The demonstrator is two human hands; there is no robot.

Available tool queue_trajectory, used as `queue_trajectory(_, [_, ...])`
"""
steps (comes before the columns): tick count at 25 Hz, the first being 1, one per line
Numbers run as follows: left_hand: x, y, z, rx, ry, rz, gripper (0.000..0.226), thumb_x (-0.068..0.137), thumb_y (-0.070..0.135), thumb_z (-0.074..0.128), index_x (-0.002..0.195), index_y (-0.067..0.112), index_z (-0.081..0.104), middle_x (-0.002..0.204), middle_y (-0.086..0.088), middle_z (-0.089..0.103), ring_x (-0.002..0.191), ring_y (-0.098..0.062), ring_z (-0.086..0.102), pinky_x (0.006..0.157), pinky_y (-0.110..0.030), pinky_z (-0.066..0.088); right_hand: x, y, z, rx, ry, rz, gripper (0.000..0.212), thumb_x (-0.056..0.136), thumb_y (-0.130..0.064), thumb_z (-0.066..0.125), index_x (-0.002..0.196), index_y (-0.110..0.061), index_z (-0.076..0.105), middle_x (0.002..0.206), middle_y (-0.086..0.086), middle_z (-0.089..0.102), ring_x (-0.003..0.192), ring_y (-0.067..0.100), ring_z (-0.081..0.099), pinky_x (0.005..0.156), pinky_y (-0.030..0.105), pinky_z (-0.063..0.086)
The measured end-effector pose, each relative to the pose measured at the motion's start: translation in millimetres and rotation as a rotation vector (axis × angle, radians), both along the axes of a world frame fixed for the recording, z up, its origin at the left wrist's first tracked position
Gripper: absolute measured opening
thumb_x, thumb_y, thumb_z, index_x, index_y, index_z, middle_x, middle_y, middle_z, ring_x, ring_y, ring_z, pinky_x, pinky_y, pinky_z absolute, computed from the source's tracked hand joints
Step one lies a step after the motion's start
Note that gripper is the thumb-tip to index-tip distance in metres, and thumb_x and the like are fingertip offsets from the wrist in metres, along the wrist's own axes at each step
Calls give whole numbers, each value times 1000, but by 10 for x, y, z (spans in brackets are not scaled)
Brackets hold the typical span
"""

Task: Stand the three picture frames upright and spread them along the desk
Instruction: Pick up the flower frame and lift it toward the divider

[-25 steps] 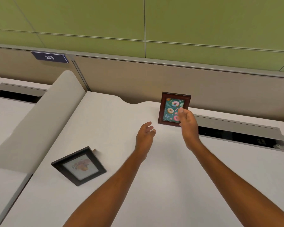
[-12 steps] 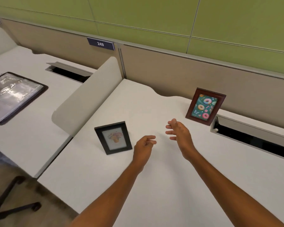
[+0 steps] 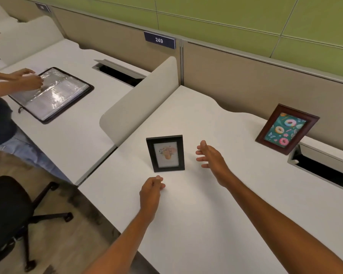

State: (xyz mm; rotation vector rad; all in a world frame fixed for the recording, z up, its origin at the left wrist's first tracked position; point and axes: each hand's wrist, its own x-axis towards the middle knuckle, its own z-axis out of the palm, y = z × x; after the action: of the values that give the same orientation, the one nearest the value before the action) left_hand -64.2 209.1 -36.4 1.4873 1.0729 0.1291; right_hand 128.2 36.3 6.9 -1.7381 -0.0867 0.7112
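Head view: black frame (image 3: 167,153) and brown frame (image 3: 287,129) upright on surface (image 3: 206,204), well apart. Left hand (image 3: 151,191) loosely curled, empty; right hand (image 3: 212,158) spread, empty, beside black frame.

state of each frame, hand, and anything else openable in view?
black frame: upright, free-standing
brown frame: upright, tilted back
left hand: loosely curled, empty
right hand: open, empty
binder: open, flat on neighbouring desk
cable hatch: lid open
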Motion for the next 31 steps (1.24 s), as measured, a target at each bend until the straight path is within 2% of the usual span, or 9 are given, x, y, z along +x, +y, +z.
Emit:
queue_trajectory(5, [178,287,160,30,-90,116,37,110,53,51,106,23,71,102,-3,73,100,-23,70,90,-42,59,46,263,50,2,63,102,89,84,-90,42,143,-25,61,134,-2,71,124,20,68,109,45,51])
queue_trajectory(8, [369,408,247,27,-120,124,38,110,59,45,110,27,67,107,4,69,106,-19,64,96,-40,54,92,384,97,2,79,143,96,82,-94,40,147,-25,58,135,-1,71,129,20,66,113,46,48])
queue_trajectory(11, [515,554,232,-47,-134,37,56,104,75,39,125,33,69,129,5,72,125,-19,63,111,-45,47,146,503,117,0,110,214,103,75,-104,36,142,-31,64,130,-2,78,128,20,68,116,48,46])
queue_trajectory(13, [590,623,225,-63,-148,-44,60,102,79,34,126,40,72,129,8,75,127,-16,65,111,-44,44,171,575,112,7,133,260,98,81,-102,31,141,-33,66,126,-2,80,127,21,70,118,48,44])
queue_trajectory(15, [661,668,259,-92,-173,-104,49,109,68,30,124,44,69,124,13,75,121,-10,67,106,-38,47,183,643,96,23,152,276,91,89,-96,28,143,-33,66,132,-2,78,130,21,69,121,49,44])
queue_trajectory(19, [754,751,272,-177,-182,-195,45,110,63,29,124,47,68,121,17,77,117,-10,71,94,-31,56,190,731,67,79,197,269,87,91,-90,37,145,-28,66,140,-1,75,134,22,67,123,52,43])
queue_trajectory(23, [818,856,194,-222,-185,-217,48,111,63,24,125,49,67,124,16,76,119,-13,71,96,-33,57,226,787,53,92,220,257,91,88,-91,43,147,-24,65,141,0,74,136,22,66,125,52,41])
queue_trajectory(28, [936,951,170,-261,-178,-171,65,106,70,26,139,33,67,138,-2,74,127,-25,68,106,-42,54,301,855,46,74,215,206,89,91,-91,40,149,-28,62,142,-3,73,137,21,65,125,54,41])
queue_trajectory(31, [1064,958,209,-292,-165,-166,73,91,82,32,126,33,74,130,1,78,123,-21,70,106,-39,53,376,891,99,79,208,196,83,93,-88,37,147,-31,64,139,-6,75,136,19,65,123,51,43])
